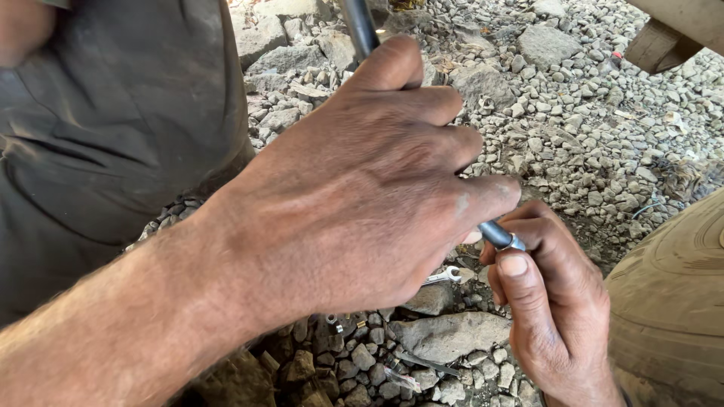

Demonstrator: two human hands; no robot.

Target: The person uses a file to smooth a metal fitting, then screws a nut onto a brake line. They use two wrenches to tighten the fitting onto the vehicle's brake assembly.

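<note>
Head view gives me a tight workspace: grey trousers (113, 128) fill the left edge, a worn tyre (671, 301) closes off the lower right, and a wooden block (664, 41) pokes in at the top right corner. The only open room I see is the gravel ground (573, 113) stretching up and to the right.

I count two hands, one dark metal rod (360, 30) and one small spanner (443, 276) lying on the stones just below the hands.

The left hand (354, 203) reaches in from the lower left, forearm angled upward, back of the hand toward me, its grip wrapped fully around the rod, which runs from the top edge down to the right. The right hand (554, 301) comes up from the bottom edge, its grip narrow, thumb and fingers pinched on the rod's shiny lower end (507, 240), right against the left hand's fingertips. The rod sits in the air above the gravel, held at both places.
</note>
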